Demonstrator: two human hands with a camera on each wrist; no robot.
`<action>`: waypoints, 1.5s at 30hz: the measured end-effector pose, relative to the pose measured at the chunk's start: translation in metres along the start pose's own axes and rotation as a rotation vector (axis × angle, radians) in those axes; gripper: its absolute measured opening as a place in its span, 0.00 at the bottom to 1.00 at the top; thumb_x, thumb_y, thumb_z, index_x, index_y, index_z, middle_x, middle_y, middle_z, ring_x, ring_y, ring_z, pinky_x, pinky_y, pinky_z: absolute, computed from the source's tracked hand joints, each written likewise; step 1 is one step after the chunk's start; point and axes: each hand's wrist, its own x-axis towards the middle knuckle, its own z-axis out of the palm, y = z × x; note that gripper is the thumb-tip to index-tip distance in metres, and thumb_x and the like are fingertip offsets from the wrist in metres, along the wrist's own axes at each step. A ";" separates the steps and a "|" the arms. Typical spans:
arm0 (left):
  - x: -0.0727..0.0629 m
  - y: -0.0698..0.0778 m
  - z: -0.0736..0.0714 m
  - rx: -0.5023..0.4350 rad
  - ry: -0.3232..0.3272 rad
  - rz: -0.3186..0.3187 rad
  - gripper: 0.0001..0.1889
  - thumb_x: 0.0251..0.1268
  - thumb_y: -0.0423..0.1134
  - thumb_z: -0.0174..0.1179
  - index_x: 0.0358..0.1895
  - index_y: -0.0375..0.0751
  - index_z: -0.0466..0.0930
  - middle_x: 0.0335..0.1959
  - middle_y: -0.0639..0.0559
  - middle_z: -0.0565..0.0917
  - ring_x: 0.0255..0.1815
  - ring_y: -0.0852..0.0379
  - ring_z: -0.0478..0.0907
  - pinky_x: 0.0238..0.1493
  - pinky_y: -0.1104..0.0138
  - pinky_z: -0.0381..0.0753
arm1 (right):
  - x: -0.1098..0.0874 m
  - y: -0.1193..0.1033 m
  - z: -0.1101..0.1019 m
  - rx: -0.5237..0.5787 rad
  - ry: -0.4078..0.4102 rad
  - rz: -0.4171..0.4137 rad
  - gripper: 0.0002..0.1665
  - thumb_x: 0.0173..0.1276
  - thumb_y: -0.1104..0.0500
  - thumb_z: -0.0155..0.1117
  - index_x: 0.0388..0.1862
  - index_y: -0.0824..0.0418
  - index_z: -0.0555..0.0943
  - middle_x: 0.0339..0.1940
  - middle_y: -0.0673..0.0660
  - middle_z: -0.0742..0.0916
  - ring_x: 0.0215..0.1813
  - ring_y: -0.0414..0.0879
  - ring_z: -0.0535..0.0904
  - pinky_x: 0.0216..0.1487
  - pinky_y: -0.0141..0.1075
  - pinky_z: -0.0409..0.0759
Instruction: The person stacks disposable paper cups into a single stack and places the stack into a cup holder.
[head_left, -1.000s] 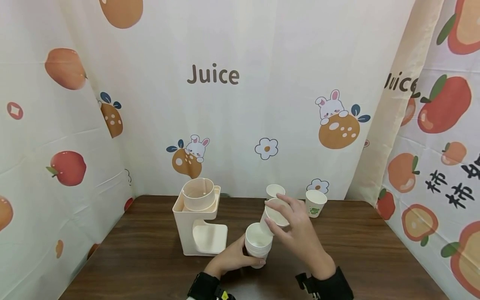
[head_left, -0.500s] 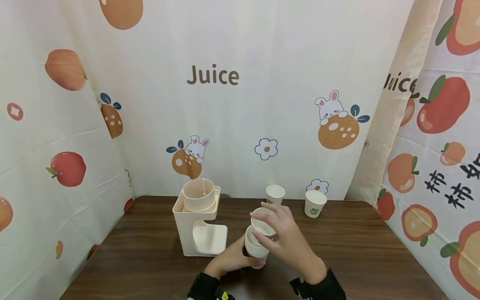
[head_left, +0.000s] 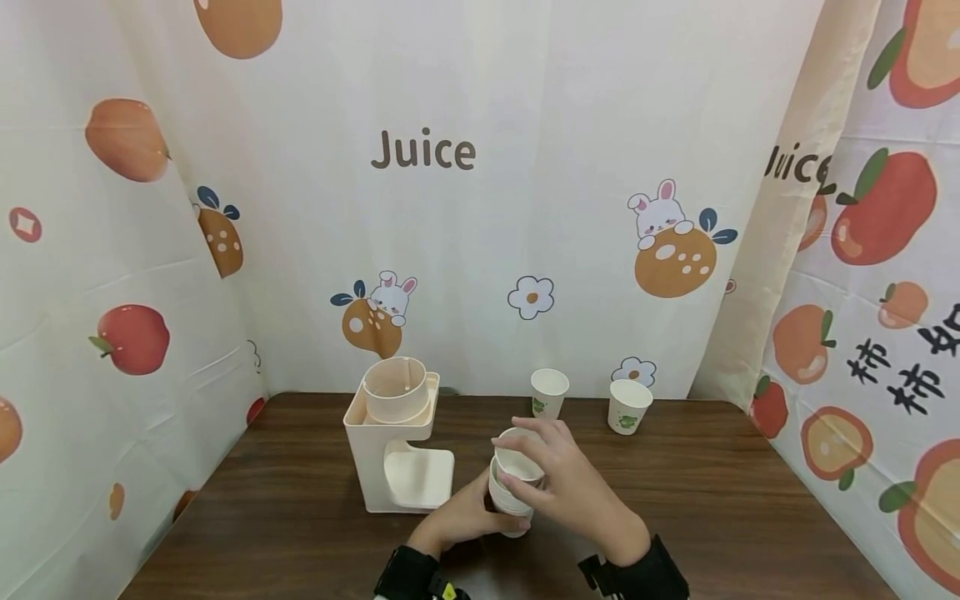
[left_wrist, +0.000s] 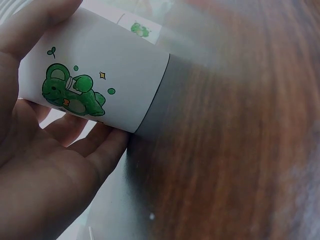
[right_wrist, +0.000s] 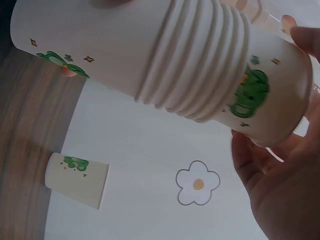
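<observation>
Top cup [head_left: 521,467] part-sunk in the mouth of the cup stack [head_left: 508,502], near side of the desk [head_left: 300,508], right of the pale appliance [head_left: 366,467]. My judgement: keep the cup in line with the stack, hold the lower cups steady, go lightly on the paper walls. Left hand [head_left: 468,512]: curled round the stack. Right hand [head_left: 570,487]: thumb and fingers spread across the top cup, gripping near its rim. Can't tell if the stack's base bears on the desk.
</observation>
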 end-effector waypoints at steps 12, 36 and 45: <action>0.000 -0.001 0.000 -0.036 -0.023 -0.004 0.43 0.60 0.42 0.73 0.76 0.51 0.56 0.60 0.53 0.76 0.58 0.53 0.76 0.57 0.59 0.74 | -0.007 0.005 0.011 -0.019 -0.102 0.034 0.22 0.66 0.49 0.72 0.59 0.46 0.81 0.62 0.52 0.80 0.65 0.53 0.73 0.56 0.51 0.76; 0.000 0.000 0.000 -0.023 -0.013 -0.028 0.45 0.60 0.45 0.73 0.76 0.49 0.55 0.62 0.51 0.74 0.59 0.53 0.74 0.60 0.56 0.72 | -0.010 0.007 0.007 0.023 -0.190 0.100 0.25 0.70 0.44 0.68 0.64 0.46 0.79 0.67 0.54 0.77 0.67 0.53 0.72 0.58 0.54 0.75; -0.001 0.003 0.001 -0.010 0.016 -0.051 0.43 0.59 0.44 0.73 0.75 0.49 0.58 0.61 0.52 0.73 0.60 0.53 0.72 0.60 0.54 0.70 | -0.012 0.011 -0.002 0.027 -0.230 0.167 0.30 0.69 0.39 0.67 0.65 0.51 0.79 0.67 0.52 0.77 0.68 0.51 0.72 0.59 0.51 0.76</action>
